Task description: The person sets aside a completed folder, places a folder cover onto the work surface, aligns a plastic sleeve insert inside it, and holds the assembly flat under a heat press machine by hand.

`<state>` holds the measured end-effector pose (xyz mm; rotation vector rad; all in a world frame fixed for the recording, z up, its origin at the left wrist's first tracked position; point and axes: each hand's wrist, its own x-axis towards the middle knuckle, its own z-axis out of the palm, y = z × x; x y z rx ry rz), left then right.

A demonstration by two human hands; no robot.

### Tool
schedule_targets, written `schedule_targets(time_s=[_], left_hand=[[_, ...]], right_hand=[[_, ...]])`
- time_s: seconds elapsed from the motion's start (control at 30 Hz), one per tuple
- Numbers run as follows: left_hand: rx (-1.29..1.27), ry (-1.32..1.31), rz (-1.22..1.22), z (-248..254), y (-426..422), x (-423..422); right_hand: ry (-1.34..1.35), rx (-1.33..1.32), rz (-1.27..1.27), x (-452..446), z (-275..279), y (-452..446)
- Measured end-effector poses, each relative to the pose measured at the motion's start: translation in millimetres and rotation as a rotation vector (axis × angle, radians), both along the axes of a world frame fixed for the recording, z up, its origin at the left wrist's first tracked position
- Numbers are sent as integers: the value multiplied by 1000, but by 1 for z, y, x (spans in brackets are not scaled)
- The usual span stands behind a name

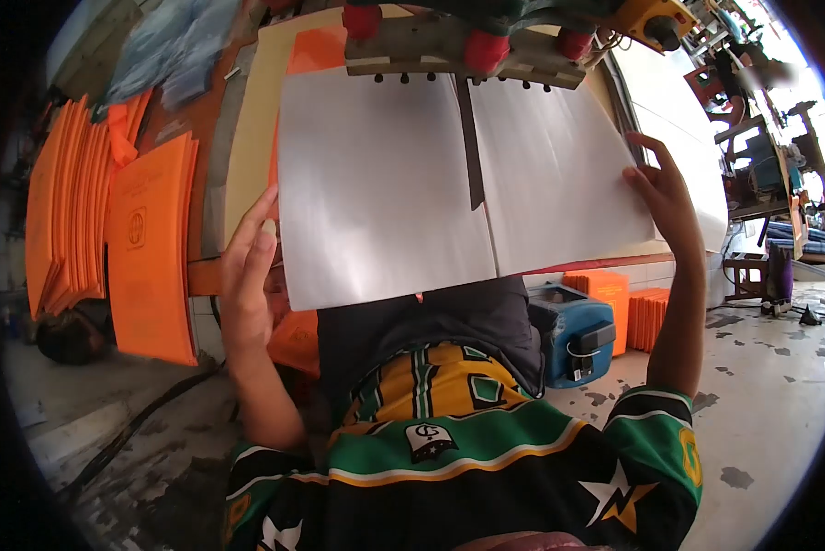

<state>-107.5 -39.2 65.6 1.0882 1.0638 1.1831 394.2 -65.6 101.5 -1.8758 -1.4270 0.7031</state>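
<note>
Fingertips of the left hand meet the left edge of a wide pale sheet; the right hand rests its thumb on the opposite edge, index finger apart from it. Whether either hand clamps from beneath, I cannot tell. Contact at both sides probably steadies the sheet, which spans the gap between the fingers, its far edge by the machine ahead. Orange folders sit beyond the left fingers, seemingly within reach.

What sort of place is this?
Likely a small manufacturing workshop: a grey metal machine with red cylindrical parts overhangs a glossy white sheet, and flat orange printed folders are grouped alongside.
</note>
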Motion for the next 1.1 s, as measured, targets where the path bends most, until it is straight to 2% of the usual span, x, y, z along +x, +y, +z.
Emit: schedule_targets(time_s=[0.07,0.13,0.2,0.27,0.3,0.37,0.4,0.5,0.6,0.67,0.73,0.8,1.0,1.1], left_hand=[[31,100,2,-4,-8,-16],[62,470,-141,-4,-14,-29],[36,429,-101,-4,-12,-22],[203,580,-36,-6,6,-17],[280,615,41,-9,17,-13],[315,675,56,-12,48,-15],[354,730,69,-14,60,-16],[430,877,133,-15,79,-12],[461,868,169,-28,80,-10],[423,868,159,-35,73,-5],[385,862,146,-42,72,-4],[649,863,198,-46,77,-9],[475,842,188,-40,74,-12],[390,772,164,-40,71,-15]], right_hand=[[54,-83,33,-11,12,-23],[4,-228,-20,-29,26,-40],[54,-229,-9,-30,19,-45],[-25,-57,6,-30,2,-42],[-22,-61,10,-33,-3,-37],[-200,99,-49,-44,-11,-22],[-201,99,-42,-47,-15,-15],[-463,143,-72,-55,-21,3],[-536,276,-47,-48,-40,5],[-500,202,-82,-45,-47,0],[-592,246,-112,-40,-57,-3],[-553,244,-114,-48,-58,-7],[-559,349,-126,-50,-64,-8],[-577,315,-145,-51,-63,-10]])
